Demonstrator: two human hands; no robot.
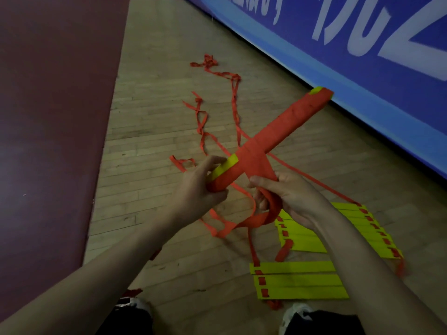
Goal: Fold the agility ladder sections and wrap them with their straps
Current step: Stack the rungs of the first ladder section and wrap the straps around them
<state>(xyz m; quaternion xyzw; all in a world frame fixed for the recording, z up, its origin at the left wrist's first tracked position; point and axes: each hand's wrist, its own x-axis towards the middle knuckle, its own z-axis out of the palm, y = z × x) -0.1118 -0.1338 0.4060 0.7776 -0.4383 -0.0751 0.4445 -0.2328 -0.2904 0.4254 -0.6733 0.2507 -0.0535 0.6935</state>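
Orange strap [264, 168] pinched by right grip [290, 197]; left grip [198, 187] curled round wrapped bundle [285, 122].

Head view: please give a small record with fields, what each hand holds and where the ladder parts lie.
left hand: grips the near end of the wrapped bundle
right hand: holds the orange strap where it leaves the bundle
bundle: mostly covered in strap, yellow showing at both ends
unwrapped rungs: lie flat on the wooden floor, by the right forearm
loose straps: trail over the floor beyond the bundle
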